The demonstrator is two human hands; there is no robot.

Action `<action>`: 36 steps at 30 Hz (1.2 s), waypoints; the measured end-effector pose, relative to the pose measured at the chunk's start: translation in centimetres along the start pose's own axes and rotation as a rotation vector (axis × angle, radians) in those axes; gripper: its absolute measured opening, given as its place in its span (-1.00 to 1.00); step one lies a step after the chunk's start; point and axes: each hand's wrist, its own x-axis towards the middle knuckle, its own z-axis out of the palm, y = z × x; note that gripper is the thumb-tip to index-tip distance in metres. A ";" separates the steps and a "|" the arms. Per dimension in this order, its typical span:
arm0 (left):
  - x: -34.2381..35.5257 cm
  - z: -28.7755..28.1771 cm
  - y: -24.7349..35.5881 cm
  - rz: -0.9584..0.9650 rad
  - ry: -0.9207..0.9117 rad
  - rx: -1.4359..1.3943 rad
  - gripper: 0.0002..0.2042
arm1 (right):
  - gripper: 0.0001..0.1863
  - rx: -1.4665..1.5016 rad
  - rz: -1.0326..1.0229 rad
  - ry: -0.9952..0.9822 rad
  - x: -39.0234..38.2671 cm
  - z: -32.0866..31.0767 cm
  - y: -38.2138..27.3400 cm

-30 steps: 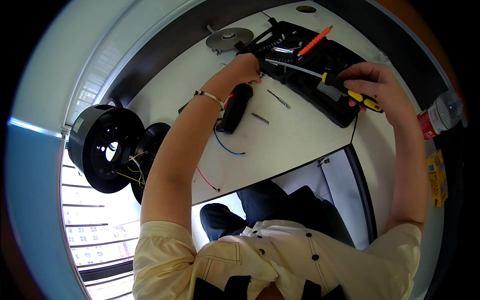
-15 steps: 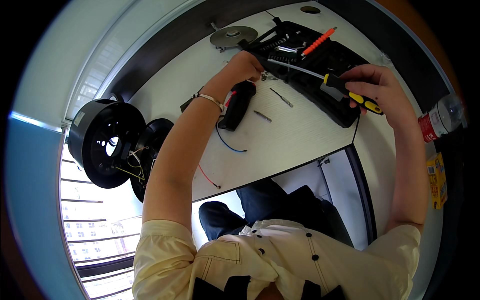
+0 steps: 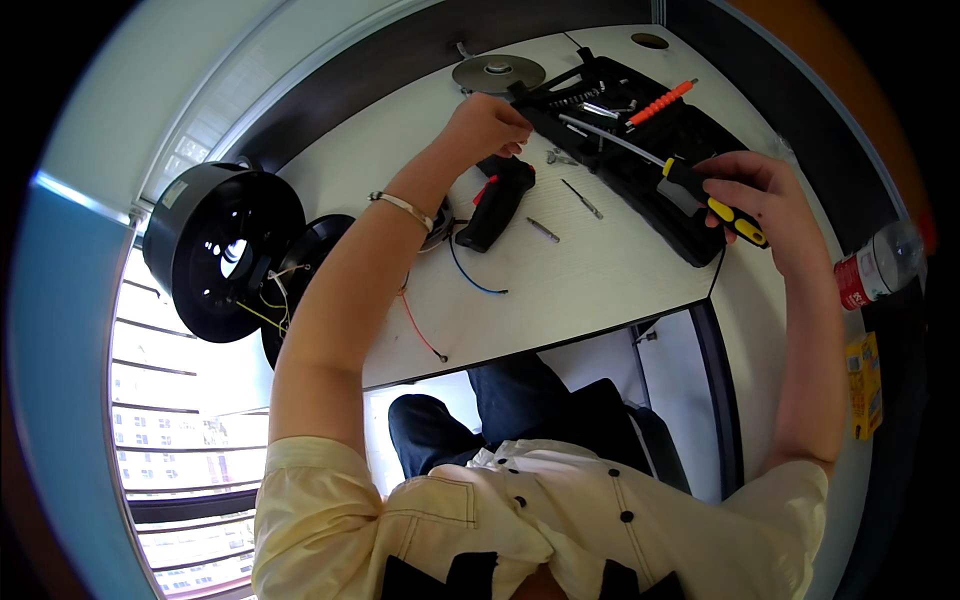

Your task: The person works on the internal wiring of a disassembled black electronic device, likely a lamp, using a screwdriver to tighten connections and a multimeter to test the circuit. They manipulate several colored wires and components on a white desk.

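Observation:
My right hand [image 3: 760, 196] is wrapped round the black and yellow handle of a screwdriver [image 3: 615, 138]. Its long metal shaft points left across the open black tool case [image 3: 650, 205]. My left hand [image 3: 488, 128] hovers just left of the case with its fingers curled together; whatever they may hold is hidden. Below that hand lies a black pistol-shaped power tool with a red trigger [image 3: 497, 207], partly covered by the hand and forearm. Two loose screwdriver bits [image 3: 543, 230] rest on the table to its right, and small metal parts [image 3: 560, 157] lie beside the case.
An orange flexible shaft [image 3: 662, 103] lies across the case. Behind my left hand sits a round metal disc [image 3: 498, 73]. Black round housings [image 3: 215, 250] with wires stand at the left. A blue wire [image 3: 472, 280] and a red wire [image 3: 424, 333] trail on the table; a bottle [image 3: 882, 262] is at right.
The view has shifted, so the table things sit further right. Relative to them, my left hand has moved left, off the case's edge. My right hand still holds the screwdriver over the case.

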 end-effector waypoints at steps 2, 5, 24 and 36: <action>-2.3 -0.7 1.6 -0.044 -0.058 -0.082 -0.80 | -0.70 0.022 -0.018 0.000 -0.3 0.3 -0.3; -6.7 -0.8 4.1 -0.106 -0.175 -0.248 -0.71 | -0.70 0.064 -0.030 -0.042 -1.2 1.0 -1.0; -31.4 3.4 -1.2 -0.086 0.088 -1.381 -0.59 | -0.12 0.328 0.087 -0.932 -10.3 12.4 -1.5; -36.7 1.3 -2.4 0.212 -0.039 -1.235 -0.56 | -0.38 0.477 -0.360 -0.621 -12.3 19.9 -3.7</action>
